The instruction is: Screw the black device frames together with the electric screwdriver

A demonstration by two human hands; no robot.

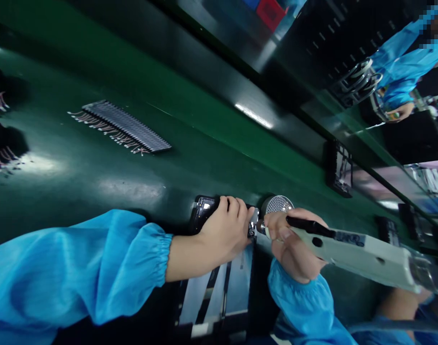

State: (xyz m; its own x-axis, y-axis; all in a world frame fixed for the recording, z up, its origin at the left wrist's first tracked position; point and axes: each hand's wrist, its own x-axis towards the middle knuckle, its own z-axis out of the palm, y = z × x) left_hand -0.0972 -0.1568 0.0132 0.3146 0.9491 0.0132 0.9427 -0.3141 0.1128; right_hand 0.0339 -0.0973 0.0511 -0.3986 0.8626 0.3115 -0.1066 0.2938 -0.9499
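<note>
My left hand (224,230), in a blue sleeve, is closed over a dark framed panel (219,282) that lies on the green belt, gripping its far edge. My right hand (294,244) is wrapped round the front of a grey-white electric screwdriver (363,254) with a black lever. The tool's tip meets a small metal part at the panel's corner, right beside my left fingers. A round perforated metal dish (279,204) sits just behind my right hand.
A strip of small parts with thin pink leads (123,127) lies on the green belt (97,182) to the left. More pink-leaded parts sit at the far left edge. A person in blue (402,62) works across the line, beyond a dark rail.
</note>
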